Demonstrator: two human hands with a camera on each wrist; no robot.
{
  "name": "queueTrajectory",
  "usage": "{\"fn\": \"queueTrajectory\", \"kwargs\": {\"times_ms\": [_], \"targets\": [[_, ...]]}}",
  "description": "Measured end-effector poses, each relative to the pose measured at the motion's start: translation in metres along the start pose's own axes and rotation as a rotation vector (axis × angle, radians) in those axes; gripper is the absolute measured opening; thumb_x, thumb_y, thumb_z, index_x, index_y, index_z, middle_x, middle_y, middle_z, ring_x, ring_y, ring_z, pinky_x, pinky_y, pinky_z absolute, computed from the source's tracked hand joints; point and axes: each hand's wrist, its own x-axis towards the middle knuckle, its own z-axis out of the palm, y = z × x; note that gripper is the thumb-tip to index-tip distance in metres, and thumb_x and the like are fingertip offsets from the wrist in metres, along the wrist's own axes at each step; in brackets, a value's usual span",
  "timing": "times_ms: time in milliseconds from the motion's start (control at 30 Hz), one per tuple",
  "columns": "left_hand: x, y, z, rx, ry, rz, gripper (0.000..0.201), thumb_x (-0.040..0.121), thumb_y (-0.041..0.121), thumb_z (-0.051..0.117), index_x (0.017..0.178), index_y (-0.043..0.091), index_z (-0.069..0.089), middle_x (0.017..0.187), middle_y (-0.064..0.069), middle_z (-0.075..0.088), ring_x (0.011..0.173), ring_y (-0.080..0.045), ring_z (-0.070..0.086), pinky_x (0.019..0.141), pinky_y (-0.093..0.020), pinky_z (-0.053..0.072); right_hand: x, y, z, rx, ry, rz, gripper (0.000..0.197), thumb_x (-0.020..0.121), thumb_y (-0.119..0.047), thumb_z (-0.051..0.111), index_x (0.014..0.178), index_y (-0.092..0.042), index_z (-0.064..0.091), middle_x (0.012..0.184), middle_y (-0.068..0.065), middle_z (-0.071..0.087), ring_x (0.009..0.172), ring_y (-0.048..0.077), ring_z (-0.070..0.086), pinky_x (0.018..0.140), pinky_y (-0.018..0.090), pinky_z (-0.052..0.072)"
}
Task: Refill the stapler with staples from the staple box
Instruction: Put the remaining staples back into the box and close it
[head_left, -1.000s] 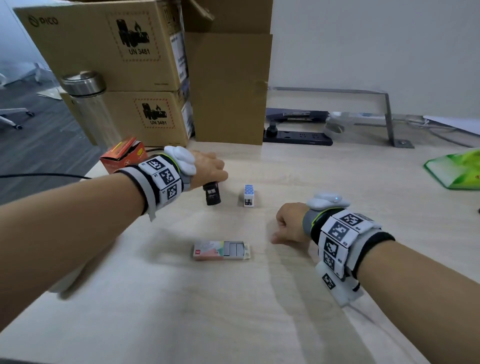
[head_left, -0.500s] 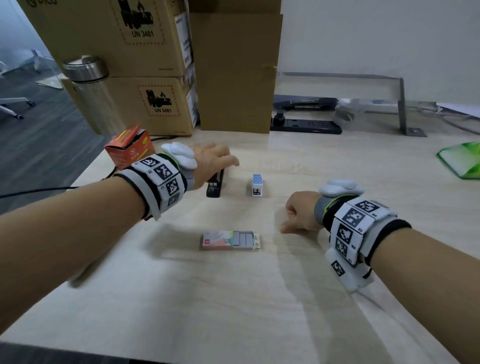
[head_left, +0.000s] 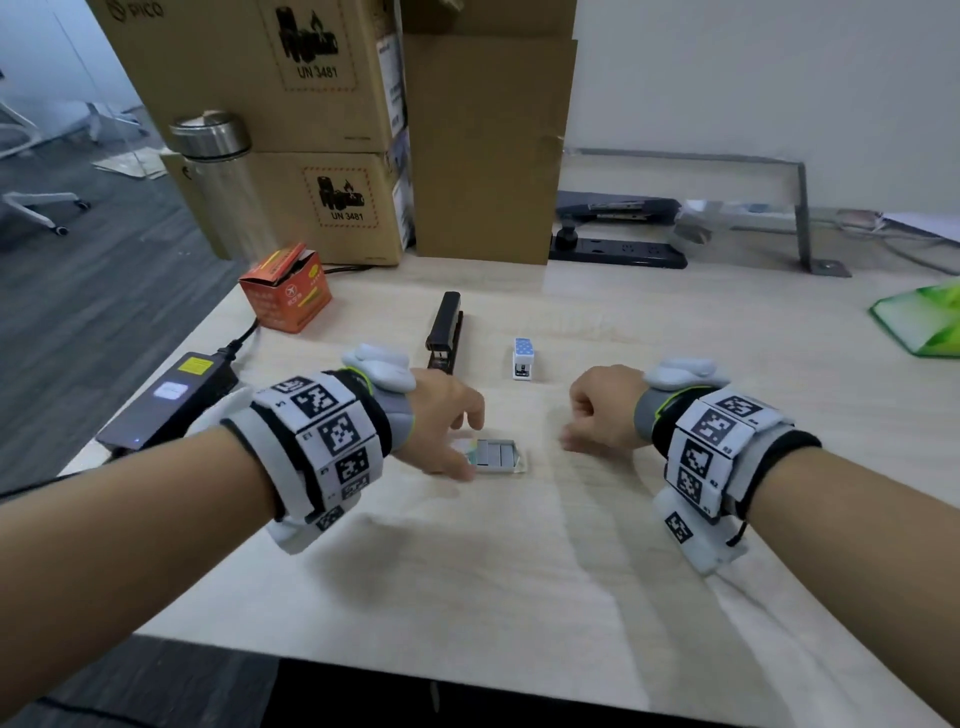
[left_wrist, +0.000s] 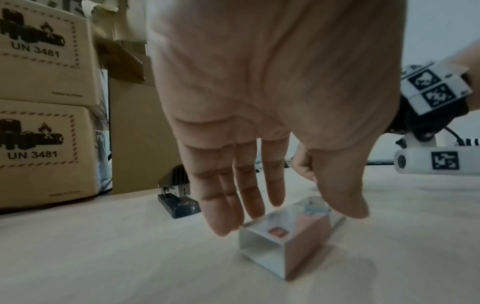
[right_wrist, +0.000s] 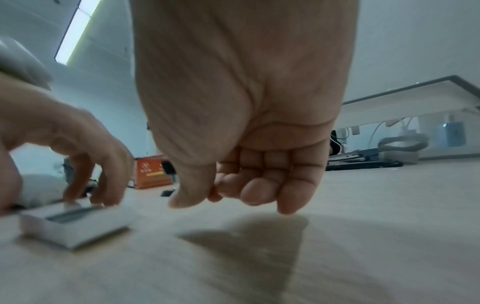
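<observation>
Head view: left hand (head_left: 441, 418) released over staple box (head_left: 497, 455)
Right hand (head_left: 597, 410): clenched empty, box's 3 o'clock
Grip: pinch long sides

Left hand (head_left: 441, 421) covers staple box (head_left: 501, 454) left end.

The upper cardboard box (head_left: 234, 78) is showing "PICO" near its top corner and "UN 3481" inside a dashed battery-and-flame label. The lower cardboard box (head_left: 291, 208) is carrying the same "UN 3481" label. The orange box (head_left: 285, 299) is showing print too small to read.
</observation>
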Motion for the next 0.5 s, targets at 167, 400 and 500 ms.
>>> {"fn": "queueTrajectory", "kwargs": {"times_ms": [167, 400, 500], "targets": [[0.004, 0.007, 0.008, 0.026, 0.022, 0.003, 0.041, 0.079, 0.045, 0.068, 0.116, 0.027, 0.059, 0.106, 0.007, 0.062, 0.092, -0.018, 0.059, 0.081, -0.032, 0.051, -0.016, -0.031, -0.006, 0.196, 0.001, -0.133, 0.047, 0.067, -0.057, 0.076, 0.099, -0.026, 0.063, 0.087, -0.009, 0.062, 0.083, 0.014, 0.059, 0.074, 0.028, 0.046], [0.018, 0.009, -0.002, -0.019, 0.075, -0.029, 0.031, 0.076, 0.044, 0.067, 0.104, 0.033, 0.062, 0.097, 0.01, 0.064, 0.086, -0.018, 0.063, 0.076, -0.033, 0.054, -0.003, -0.033, -0.01, 0.184, 0.088, -0.086, 0.042, 0.076, -0.058, 0.066, 0.098, -0.022, 0.066, 0.095, -0.004, 0.066, 0.09, 0.019, 0.062, 0.08, 0.032, 0.051], [0.023, 0.011, -0.003, -0.04, 0.067, -0.032, 0.03, 0.074, 0.044, 0.067, 0.102, 0.033, 0.062, 0.096, 0.009, 0.067, 0.085, -0.018, 0.064, 0.077, -0.036, 0.056, 0.013, -0.023, -0.019, 0.138, 0.193, 0.033, 0.042, 0.082, -0.055, 0.06, 0.089, -0.015, 0.068, 0.091, 0.002, 0.07, 0.082, 0.022, 0.064, 0.072, 0.032, 0.05]]}}
